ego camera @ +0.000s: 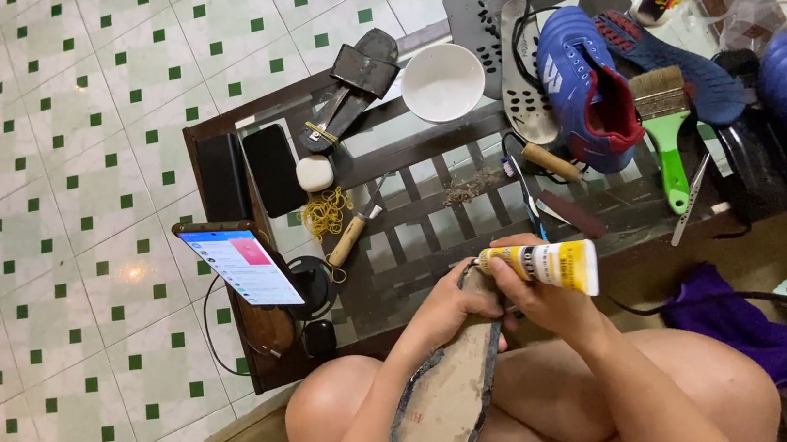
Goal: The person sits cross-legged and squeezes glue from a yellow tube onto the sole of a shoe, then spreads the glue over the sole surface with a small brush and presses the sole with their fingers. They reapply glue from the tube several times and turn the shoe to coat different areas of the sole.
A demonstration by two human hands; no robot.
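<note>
On the far side of the low glass-topped table [397, 250], a white bowl [442, 82] stands upright; its inside shows only plain white, with nothing visible in it. Left of it lie a dark sandal [350, 89], two dark flat devices and a lit phone [240, 264] propped on a stand at the table's near left corner.

Near the viewer, the left hand [447, 308] is closed around the far end of a worn shoe sole [451, 395], which slants down across the lap. Just right, touching it, the right hand [543, 298] grips a yellow-and-white glue tube [542, 264], its tip at the sole's far end.

Farther right lie a blue sports shoe [584, 84] and a green-handled brush [666, 129].
</note>
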